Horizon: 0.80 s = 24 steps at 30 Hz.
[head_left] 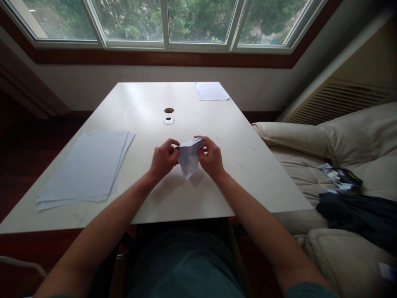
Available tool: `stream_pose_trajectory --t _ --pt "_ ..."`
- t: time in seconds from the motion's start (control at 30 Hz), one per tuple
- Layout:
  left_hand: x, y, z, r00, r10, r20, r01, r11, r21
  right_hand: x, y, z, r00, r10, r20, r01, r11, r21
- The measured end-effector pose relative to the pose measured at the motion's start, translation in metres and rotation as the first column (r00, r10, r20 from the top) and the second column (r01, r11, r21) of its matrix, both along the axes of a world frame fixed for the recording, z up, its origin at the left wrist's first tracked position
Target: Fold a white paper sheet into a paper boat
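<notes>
A folded sheet of white paper (188, 157) hangs above the white table (198, 194), its pointed end down and its top edge creased. My left hand (163, 159) pinches the paper's left corner. My right hand (211, 158) grips its right side, so the fingers of both hands lie close together along the top fold. A stack of loose white paper sheets (85, 167) lies to the left of my hands, slightly fanned. A few more sheets (211, 91) lie at the table's far edge.
A round cable grommet (168, 120) and a small brown hole (169, 110) sit in the table's far middle. A beige sofa (325, 165) to the right holds dark cloth (353, 215) and crumpled items (338, 178). Windows and a wall lie beyond the table.
</notes>
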State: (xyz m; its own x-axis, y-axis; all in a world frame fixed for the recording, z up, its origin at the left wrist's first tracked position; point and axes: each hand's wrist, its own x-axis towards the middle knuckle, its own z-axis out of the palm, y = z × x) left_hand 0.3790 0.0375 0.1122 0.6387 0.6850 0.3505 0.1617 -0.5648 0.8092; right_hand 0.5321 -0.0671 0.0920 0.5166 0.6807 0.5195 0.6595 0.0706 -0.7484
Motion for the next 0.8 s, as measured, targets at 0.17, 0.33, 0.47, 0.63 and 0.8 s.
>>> stream_pose_trajectory --t 0.17,0.33,0.47,0.63,0.8 --pt "0.001 0.002 -0.004 1.0 -0.007 -0.028 0.007 1.0 0.022 -0.003 0.002 0.0 0.997 0.005 -0.081 -0.007 1.0 -0.017" --pt "0.0 0.002 -0.004 0.999 0.003 -0.044 0.0 0.998 0.066 -0.003 -0.001 0.003 0.994 0.019 -0.11 -0.023 0.999 -0.034" --pt "0.0 0.002 -0.003 0.998 0.004 -0.062 0.0 0.998 0.059 0.005 -0.005 0.009 0.997 0.021 -0.072 -0.026 0.996 -0.08" --pt "0.0 0.005 -0.002 0.998 0.01 -0.059 -0.006 0.998 0.065 0.006 -0.007 0.015 0.999 0.023 -0.047 -0.028 0.995 -0.096" --pt "0.001 0.003 -0.004 0.998 0.02 -0.067 -0.009 0.989 0.151 -0.005 -0.001 0.011 0.998 0.038 -0.054 -0.044 0.992 -0.118"
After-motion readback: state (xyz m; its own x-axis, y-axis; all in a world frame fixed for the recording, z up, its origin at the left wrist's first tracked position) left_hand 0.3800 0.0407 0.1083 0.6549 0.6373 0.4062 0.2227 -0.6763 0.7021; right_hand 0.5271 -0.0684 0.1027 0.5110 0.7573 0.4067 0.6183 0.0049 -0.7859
